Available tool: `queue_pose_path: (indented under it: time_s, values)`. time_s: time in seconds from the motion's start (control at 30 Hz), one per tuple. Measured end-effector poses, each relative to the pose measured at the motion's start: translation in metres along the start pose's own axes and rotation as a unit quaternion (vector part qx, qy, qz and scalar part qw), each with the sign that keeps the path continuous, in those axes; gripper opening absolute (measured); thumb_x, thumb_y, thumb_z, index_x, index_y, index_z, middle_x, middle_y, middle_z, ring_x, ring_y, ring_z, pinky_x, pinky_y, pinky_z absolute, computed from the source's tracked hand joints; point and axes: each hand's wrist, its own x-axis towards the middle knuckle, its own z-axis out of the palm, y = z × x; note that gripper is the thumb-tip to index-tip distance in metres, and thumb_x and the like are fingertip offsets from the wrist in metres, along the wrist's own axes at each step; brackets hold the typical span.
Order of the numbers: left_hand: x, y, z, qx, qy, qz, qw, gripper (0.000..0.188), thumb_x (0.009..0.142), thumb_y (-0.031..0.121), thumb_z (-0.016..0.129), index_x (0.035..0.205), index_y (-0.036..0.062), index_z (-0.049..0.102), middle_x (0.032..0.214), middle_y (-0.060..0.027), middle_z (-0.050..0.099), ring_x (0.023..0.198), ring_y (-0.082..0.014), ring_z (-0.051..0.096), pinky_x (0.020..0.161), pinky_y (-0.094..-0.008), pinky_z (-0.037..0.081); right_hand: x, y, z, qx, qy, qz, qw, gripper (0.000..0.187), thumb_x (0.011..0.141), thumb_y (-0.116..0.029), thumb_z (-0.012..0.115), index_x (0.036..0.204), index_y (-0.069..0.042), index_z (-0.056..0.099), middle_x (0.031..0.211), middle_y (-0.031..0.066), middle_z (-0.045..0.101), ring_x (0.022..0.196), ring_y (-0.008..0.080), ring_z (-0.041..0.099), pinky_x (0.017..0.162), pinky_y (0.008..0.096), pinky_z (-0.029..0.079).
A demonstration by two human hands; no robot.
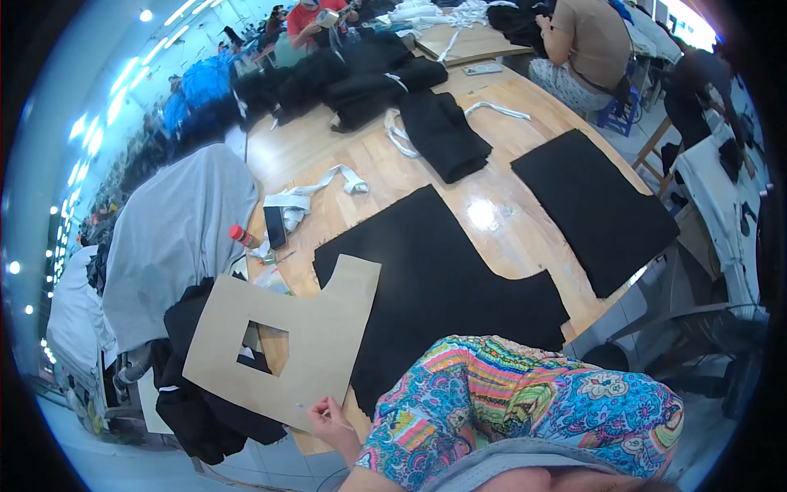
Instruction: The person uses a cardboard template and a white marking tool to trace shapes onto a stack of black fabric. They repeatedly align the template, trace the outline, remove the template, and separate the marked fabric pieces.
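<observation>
My left hand point(331, 423) is closed in a pinch beside the lower edge of a tan cardboard pattern point(328, 328). A thin pale stick point(349, 427) pokes out of its fingers; its kind is too small to make out. The pattern has a four-sided cut-out and lies at the left of the table, partly over a large cut piece of black fabric point(426, 271). More black fabric point(205, 410) hangs below the pattern's left side. My right hand does not show. Patterned cloth point(525, 385) covers my legs at the near edge.
Another black piece point(594, 209) lies at the right, and a folded black bundle point(443, 135) farther back. White strips point(287, 201), a dark phone point(275, 227) and a red-capped container point(242, 235) sit at left, beside a grey-draped bulk point(180, 238). People work across the table.
</observation>
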Motion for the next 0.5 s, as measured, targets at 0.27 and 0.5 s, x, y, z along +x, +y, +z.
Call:
queue_pose_path:
  time_s: [0.27, 0.5]
  values:
    - [0.053, -0.055, -0.07, 0.098, 0.238, 0.021, 0.966, 0.022, 0.086, 0.006, 0.066, 0.099, -0.0005, 0.049, 0.096, -0.0066, 0.053, 0.086, -0.0145, 0.051, 0.077, -0.028, 0.046, -0.062, -0.006, -0.058, -0.058, 0.178, 0.295, 0.937, 0.028, 0.09, -0.017, 0.062, 0.113, -0.001, 0.059, 0.108, 0.0088, 0.06, 0.099, 0.0164, 0.058, 0.089, 0.0318, 0.046]
    - [0.069, -0.096, -0.07, 0.154, 0.242, -0.016, 0.958, 0.029, 0.083, 0.004, 0.068, 0.102, 0.0001, 0.046, 0.103, -0.0091, 0.053, 0.086, -0.0158, 0.054, 0.077, -0.0301, 0.048, -0.26, -0.029, -0.207, -0.551, 0.615, 0.401, 0.397, 0.044, 0.081, -0.026, 0.069, 0.115, 0.001, 0.059, 0.114, 0.0182, 0.054, 0.108, 0.0303, 0.055, 0.092, 0.0373, 0.046]
